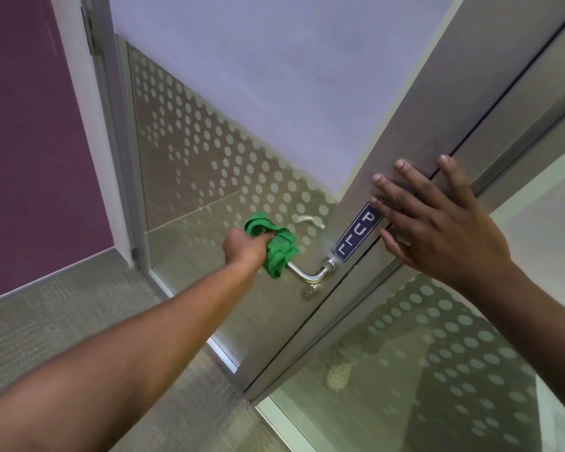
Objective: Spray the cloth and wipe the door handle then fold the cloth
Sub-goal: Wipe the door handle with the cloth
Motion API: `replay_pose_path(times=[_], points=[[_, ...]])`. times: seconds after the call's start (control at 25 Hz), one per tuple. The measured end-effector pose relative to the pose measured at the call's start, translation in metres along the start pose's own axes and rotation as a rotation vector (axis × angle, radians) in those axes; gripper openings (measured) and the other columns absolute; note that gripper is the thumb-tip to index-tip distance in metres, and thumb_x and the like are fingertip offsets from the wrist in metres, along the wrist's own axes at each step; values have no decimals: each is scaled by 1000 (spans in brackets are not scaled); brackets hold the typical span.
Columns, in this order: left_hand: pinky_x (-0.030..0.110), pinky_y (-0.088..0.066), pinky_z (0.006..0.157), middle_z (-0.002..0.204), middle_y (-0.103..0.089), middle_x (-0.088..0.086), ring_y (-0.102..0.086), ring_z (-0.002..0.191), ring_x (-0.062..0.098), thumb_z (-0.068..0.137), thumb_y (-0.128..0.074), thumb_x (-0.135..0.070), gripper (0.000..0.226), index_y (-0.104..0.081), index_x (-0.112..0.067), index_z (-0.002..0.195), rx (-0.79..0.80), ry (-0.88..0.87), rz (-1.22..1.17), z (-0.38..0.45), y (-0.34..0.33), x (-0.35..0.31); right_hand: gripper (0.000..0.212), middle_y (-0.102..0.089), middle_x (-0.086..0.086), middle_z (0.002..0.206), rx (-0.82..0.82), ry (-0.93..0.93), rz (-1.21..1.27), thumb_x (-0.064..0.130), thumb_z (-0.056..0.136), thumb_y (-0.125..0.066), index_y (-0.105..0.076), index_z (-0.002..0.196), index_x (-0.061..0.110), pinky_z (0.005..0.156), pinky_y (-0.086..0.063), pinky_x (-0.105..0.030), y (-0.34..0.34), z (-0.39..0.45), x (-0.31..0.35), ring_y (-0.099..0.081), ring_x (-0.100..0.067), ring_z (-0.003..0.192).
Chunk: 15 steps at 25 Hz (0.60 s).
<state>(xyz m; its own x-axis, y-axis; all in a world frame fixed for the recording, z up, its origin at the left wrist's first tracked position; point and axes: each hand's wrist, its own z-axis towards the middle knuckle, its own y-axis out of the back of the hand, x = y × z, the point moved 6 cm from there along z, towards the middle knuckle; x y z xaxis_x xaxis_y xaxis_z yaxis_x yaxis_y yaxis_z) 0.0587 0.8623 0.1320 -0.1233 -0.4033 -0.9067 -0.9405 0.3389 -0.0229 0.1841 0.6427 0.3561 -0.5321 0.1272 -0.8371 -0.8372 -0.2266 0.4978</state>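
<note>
My left hand (243,247) is closed around a bunched green cloth (278,249), which is wrapped over the free end of the silver lever door handle (310,275). The handle's bend and round base near the door edge stay uncovered. My right hand (437,223) lies flat with fingers spread on the metal door frame (415,132), partly covering a blue PULL sign (356,236). No spray bottle is in view.
The glass door (209,164) carries a frosted dot pattern and a small round lock (309,291) below the handle. A purple wall (36,141) stands at the left. Grey carpet (62,321) covers the floor. Another dotted glass panel (437,353) is at the lower right.
</note>
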Motion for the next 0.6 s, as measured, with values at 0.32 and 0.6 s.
replay_pose_path(times=[0.32, 0.6], points=[[48, -64, 91, 108, -77, 14, -77, 97, 31, 85, -87, -25, 43, -66, -7, 117, 374, -112, 521, 24, -15, -37, 56, -41, -11, 170, -52, -21, -9, 45, 112, -39, -57, 153, 13, 129, -16, -65, 0, 2, 1, -31, -39, 160], [42, -53, 98, 128, -64, 7, -55, 115, 30, 86, -78, -16, 56, -63, -8, 139, 213, -1153, 1074, -40, -8, -33, 59, -33, -11, 174, 15, -32, -13, 48, 113, -32, -49, 159, 15, 130, -15, -65, -5, 1, 0, -23, -38, 163]])
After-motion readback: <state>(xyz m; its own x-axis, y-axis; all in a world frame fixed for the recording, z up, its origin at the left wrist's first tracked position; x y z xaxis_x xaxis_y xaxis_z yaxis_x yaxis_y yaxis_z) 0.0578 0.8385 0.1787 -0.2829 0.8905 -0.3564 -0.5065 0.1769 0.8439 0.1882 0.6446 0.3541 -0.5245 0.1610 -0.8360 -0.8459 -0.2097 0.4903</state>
